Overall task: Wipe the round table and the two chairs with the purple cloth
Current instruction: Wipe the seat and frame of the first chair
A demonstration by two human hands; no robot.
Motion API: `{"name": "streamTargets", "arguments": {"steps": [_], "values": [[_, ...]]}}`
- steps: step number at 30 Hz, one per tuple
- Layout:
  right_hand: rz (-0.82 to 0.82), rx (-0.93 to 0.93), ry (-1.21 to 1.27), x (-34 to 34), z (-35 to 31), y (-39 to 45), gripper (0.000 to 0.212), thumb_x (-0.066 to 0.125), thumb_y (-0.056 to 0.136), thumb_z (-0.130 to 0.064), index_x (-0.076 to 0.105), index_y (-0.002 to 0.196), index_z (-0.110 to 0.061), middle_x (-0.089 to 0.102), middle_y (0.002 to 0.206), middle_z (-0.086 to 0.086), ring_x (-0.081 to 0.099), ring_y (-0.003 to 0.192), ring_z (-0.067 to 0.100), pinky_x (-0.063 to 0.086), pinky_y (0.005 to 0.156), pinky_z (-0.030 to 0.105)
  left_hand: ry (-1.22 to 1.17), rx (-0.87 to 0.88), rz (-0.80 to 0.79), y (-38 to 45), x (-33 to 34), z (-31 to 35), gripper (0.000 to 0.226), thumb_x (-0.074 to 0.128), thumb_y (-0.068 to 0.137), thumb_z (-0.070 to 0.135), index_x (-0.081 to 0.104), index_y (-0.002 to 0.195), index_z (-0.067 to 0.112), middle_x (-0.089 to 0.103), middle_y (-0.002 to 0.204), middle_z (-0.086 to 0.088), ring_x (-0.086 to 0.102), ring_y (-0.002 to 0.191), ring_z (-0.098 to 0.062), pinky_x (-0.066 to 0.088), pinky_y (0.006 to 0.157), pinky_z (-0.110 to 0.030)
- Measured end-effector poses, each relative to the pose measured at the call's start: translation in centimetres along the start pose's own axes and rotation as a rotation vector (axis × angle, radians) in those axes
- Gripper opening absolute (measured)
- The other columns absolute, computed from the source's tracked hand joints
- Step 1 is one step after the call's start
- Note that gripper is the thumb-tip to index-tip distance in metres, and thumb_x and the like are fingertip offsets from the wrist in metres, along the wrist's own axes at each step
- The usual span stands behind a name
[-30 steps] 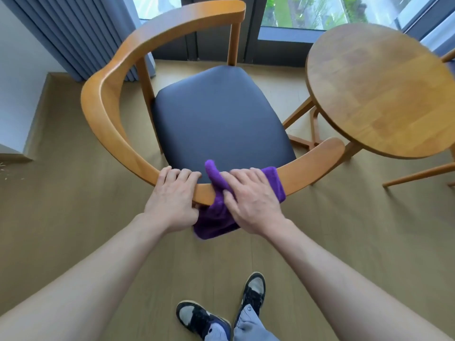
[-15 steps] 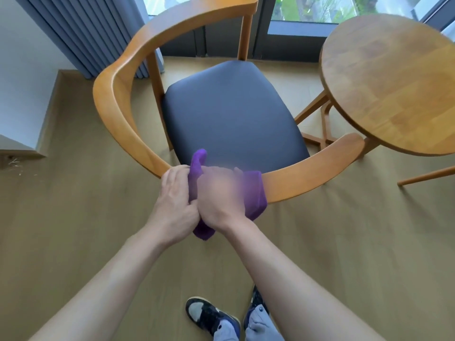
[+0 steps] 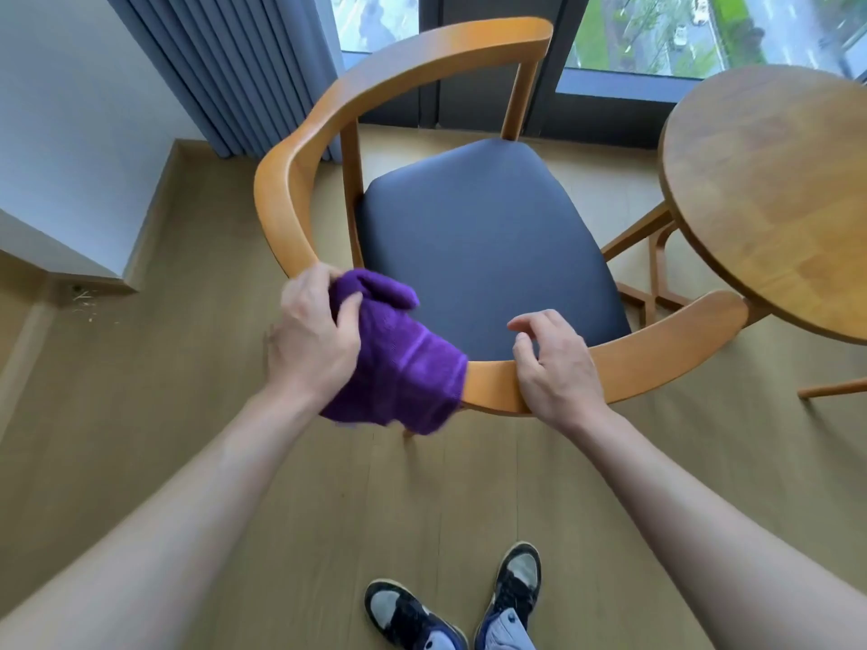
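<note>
Both hands had swapped jobs within the last second: cloth (image 3: 399, 358) passed from right hand to left. Half a second back the two hands were bunched together over it on the rail; a second back the right was pressing it down while the left just held the wood.

Left hand (image 3: 312, 342) had its grip pinching the cloth, thumb curled into the folds, cloth draped over the curved rail of the chair (image 3: 474, 255) at its near-left bend. Right hand (image 3: 553, 363) rested on the rail just right of the cloth, fingers loosely curled, holding nothing, grip relaxed.

My read: near section of the rail done, left hand set up to run the left armrest next. Seat pad, far rail and legs looked untouched as far as I could judge. Second chair: only a sliver of leg at far right, can't say more.

Room: the left arc of the rail had clear floor outside it, curtain (image 3: 225, 63) and wall corner well apart from it. Right armrest tip sat just beside the edge of the round desk (image 3: 774, 194), tight gap there. Rail edge was rounded, nothing to snag. My shoes (image 3: 413, 616) stood clear of the chair legs.
</note>
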State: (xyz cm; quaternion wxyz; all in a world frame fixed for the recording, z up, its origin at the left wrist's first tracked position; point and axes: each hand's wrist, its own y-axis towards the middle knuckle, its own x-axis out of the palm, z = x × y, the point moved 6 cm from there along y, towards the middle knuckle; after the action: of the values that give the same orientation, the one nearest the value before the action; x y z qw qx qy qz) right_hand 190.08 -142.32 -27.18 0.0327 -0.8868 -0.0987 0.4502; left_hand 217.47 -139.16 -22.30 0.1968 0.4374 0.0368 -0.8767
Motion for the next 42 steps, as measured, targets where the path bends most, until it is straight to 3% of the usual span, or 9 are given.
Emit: {"name": "streamTargets", "arguments": {"steps": [3,6,11,18,21,24,27,34,42], "values": [[-0.016,-0.067,-0.260,1.4,-0.4,-0.5,0.030,0.039,0.103,-0.036,0.065,0.110,-0.022,0.065,0.110,-0.003,0.059,0.100,0.016,0.045,0.096,0.039,0.190,0.068,0.033,1.0,0.5,1.1,0.044,0.064,0.089,0.029,0.052,0.126,0.009,0.049,0.131,-0.016,0.044,0.124,-0.037,0.038,0.108,-0.048],[-0.045,-0.035,-0.389,2.0,-0.4,-0.2,0.033,0.035,0.102,-0.042,0.063,0.102,-0.025,0.066,0.103,-0.006,0.059,0.096,0.017,0.041,0.094,0.039,0.361,0.276,-0.199,-2.9,5.4,3.2,0.050,0.049,0.094,0.040,0.054,0.134,0.009,0.049,0.142,-0.016,0.039,0.138,-0.038,0.019,0.123,-0.049],[-0.073,-0.020,-0.481,2.5,-0.4,0.0,0.040,0.029,0.100,-0.042,0.061,0.085,-0.024,0.068,0.092,-0.006,0.058,0.089,0.019,0.039,0.090,0.039,0.341,0.255,-0.339,-6.3,10.0,5.0,0.043,0.033,0.097,0.040,0.068,0.103,0.015,0.067,0.099,-0.004,0.056,0.100,-0.030,0.033,0.111,-0.043],[-0.101,-0.003,-0.504,2.5,-0.4,0.0,0.040,0.028,0.100,-0.042,0.057,0.079,-0.023,0.068,0.088,-0.004,0.058,0.086,0.021,0.038,0.088,0.040,0.114,0.430,-0.503,-7.5,9.2,7.2,0.046,0.039,0.092,0.025,0.059,0.130,0.010,0.063,0.123,-0.006,0.055,0.116,-0.029,0.032,0.113,-0.041],[-0.097,-0.011,-0.504,2.5,-0.3,0.0,0.040,0.029,0.099,-0.041,0.056,0.077,-0.022,0.068,0.085,-0.003,0.057,0.084,0.022,0.038,0.088,0.040,0.259,0.489,-0.335,-5.2,7.1,4.7,0.044,0.046,0.088,0.024,0.065,0.123,0.007,0.060,0.129,-0.013,0.053,0.124,-0.035,0.028,0.119,-0.050],[-0.066,-0.015,-0.498,2.4,-0.1,0.1,0.043,0.027,0.097,-0.041,0.057,0.074,-0.021,0.067,0.082,-0.003,0.057,0.080,0.022,0.039,0.087,0.040,0.490,0.273,-0.298,-3.8,6.1,1.5,0.044,0.040,0.093,0.036,0.069,0.114,0.011,0.060,0.131,-0.015,0.045,0.134,-0.035,0.010,0.126,-0.053],[-0.036,-0.029,-0.495,2.5,-0.1,0.0,0.042,0.026,0.095,-0.039,0.055,0.071,-0.021,0.067,0.079,-0.003,0.057,0.078,0.022,0.039,0.085,0.041,0.493,0.231,-0.292,-4.7,8.3,3.4,0.038,0.040,0.094,0.034,0.070,0.094,0.011,0.065,0.102,-0.014,0.054,0.115,-0.038,0.014,0.124,-0.055],[0.019,-0.052,-0.463,2.4,0.2,0.0,0.042,0.023,0.093,-0.035,0.055,0.070,-0.020,0.067,0.075,-0.002,0.057,0.076,0.025,0.039,0.082,0.041,0.490,0.602,-0.346,-4.5,9.1,4.5,0.036,0.044,0.100,0.036,0.065,0.085,0.011,0.063,0.079,-0.010,0.058,0.078,-0.034,0.044,0.105,-0.051],[0.022,-0.047,-0.485,2.5,0.2,0.0,0.044,0.024,0.094,-0.037,0.057,0.070,-0.020,0.064,0.073,-0.004,0.056,0.073,0.022,0.040,0.082,0.040,0.769,0.737,-0.180,6.7,1.8,-0.6,0.043,0.037,0.101,0.032,0.069,0.085,0.009,0.066,0.088,-0.014,0.058,0.093,-0.037,0.026,0.120,-0.053]]}}
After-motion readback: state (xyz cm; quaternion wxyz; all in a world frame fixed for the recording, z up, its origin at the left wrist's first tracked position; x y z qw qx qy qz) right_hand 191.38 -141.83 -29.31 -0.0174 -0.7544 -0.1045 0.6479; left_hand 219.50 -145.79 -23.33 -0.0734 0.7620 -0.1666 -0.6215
